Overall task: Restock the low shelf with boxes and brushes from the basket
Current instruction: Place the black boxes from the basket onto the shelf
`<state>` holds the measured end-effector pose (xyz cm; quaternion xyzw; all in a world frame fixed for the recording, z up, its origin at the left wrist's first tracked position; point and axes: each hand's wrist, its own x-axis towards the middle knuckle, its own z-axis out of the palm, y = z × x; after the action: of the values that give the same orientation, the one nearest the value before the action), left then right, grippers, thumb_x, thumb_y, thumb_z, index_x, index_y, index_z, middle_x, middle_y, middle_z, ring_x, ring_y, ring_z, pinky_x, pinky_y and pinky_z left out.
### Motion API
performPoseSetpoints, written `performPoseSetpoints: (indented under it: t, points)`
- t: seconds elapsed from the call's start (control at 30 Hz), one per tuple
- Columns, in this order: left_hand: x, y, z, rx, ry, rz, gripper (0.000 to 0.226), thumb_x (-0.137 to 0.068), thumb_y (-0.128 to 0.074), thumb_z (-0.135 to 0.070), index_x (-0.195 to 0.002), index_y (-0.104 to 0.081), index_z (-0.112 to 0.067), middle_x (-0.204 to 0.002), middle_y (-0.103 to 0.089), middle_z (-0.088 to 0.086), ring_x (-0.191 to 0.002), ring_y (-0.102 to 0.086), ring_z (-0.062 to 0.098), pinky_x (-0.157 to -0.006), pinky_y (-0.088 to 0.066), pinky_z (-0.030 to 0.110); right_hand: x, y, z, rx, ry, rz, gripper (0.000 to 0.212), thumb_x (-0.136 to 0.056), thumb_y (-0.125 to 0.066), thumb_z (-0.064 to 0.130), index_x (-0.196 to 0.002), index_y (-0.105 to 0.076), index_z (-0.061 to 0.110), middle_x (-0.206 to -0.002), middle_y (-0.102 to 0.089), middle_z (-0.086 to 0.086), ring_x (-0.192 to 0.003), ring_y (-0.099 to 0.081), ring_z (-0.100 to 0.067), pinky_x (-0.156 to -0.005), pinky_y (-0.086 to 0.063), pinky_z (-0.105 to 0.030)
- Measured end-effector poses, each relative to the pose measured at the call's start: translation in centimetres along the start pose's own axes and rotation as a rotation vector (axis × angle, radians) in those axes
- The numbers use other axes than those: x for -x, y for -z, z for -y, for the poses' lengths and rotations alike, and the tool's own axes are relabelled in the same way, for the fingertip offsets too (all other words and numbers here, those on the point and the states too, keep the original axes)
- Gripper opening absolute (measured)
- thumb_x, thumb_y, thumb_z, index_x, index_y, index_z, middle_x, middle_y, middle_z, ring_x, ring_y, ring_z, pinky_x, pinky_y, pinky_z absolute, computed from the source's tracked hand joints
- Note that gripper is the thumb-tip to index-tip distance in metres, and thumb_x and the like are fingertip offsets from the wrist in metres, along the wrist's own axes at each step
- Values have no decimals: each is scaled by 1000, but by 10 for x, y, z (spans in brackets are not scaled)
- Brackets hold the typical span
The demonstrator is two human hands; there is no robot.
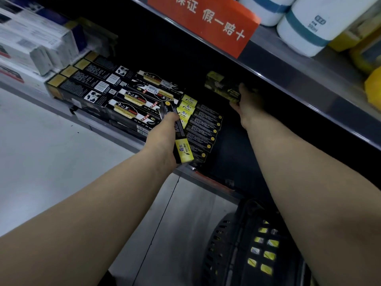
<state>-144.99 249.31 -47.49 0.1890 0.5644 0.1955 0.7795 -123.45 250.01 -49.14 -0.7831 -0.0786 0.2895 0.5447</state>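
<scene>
Left grip clasps slim box; right grip holds second box inside low shelf. Likely light, stiff; grasp mid-length.

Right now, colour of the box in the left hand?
Left-hand box: black, yellow end; head view.

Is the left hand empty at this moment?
No, the left hand grips a black-and-yellow box, held just in front of the boxes lined up on the low shelf.
</scene>
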Motion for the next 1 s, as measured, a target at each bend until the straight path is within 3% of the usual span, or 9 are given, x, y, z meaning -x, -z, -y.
performPoseSetpoints:
  t: [0.17,0.27,0.4,0.6,0.7,0.8,0.87,0.93,1.0]
  points:
    - [-5,-3,2,-52,-37,-19,23,-89,-58,-34,-89,-53,-11,-74,-55,4,-61,-54,18,-42,-44,20,-11,-11,-23,305,-7,43,38,-99,-42,32,-132,-42,12,-123,-56,-12,-96,-58,-21,-96,-50,-40]
    - [-8,-6,5,-87,-66,-17,33,-90,-58,-33,-112,-54,-9,-87,-60,5,-75,-59,22,-56,-48,29,-11,-18,-29,535,40,155,35,-101,-38,27,-131,-44,10,-117,-55,-10,-100,-52,-21,-86,-43,-31]
    - [-11,-7,7,-89,-78,-27,28,-91,-58,-29,-110,-54,-9,-109,-64,13,-98,-63,30,-84,-55,43,-11,-20,-35,780,100,293,35,-101,-38,19,-135,-41,12,-128,-52,-13,-107,-50,-24,-80,-38,-25]
    - [-9,-9,5,-70,-101,-55,20,-91,-57,-28,-94,-44,-12,-76,-43,-1,-72,-49,16,-76,-45,32,-7,-25,-29,1141,161,339,46,-101,-37,17,-146,-26,18,-146,-33,-16,-128,-41,-32,-97,-39,-32]
    - [-9,-6,3,-44,-105,-52,22,-90,-61,-28,-98,-48,-13,-78,-45,0,-70,-47,14,-74,-48,30,7,-31,-13,1314,153,320,59,-98,-42,10,-150,-16,22,-154,-13,-16,-137,-28,-35,-108,-36,-40]
    - [-10,-2,2,-83,-106,-44,35,-87,-65,-29,-114,-50,-12,-88,-54,2,-74,-53,13,-74,-51,32,36,-32,11,1075,256,533,58,-92,-43,-1,-145,-30,20,-146,-35,-14,-129,-43,-28,-96,-45,-38]
    - [-7,0,0,-112,-107,9,34,-86,-67,-24,-114,-54,-10,-87,-60,4,-71,-57,14,-63,-51,30,64,-27,26,960,325,751,69,-86,-50,-5,-143,-29,27,-143,-37,-10,-127,-45,-27,-89,-49,-37]
    - [-3,4,-6,-178,-113,91,26,-84,-69,-21,-106,-60,-9,-81,-64,4,-65,-59,14,-52,-51,24,85,-20,35,1104,470,883,84,-79,-61,-5,-143,-26,36,-149,-24,-7,-133,-36,-27,-98,-47,-39]
    - [2,8,-13,-274,-162,196,21,-82,-70,-24,-97,-65,-10,-79,-67,5,-62,-62,15,-52,-55,22,100,-11,35,1294,698,862,74,-76,-71,5,-135,-39,35,-150,-21,-1,-135,-26,-22,-104,-36,-33]
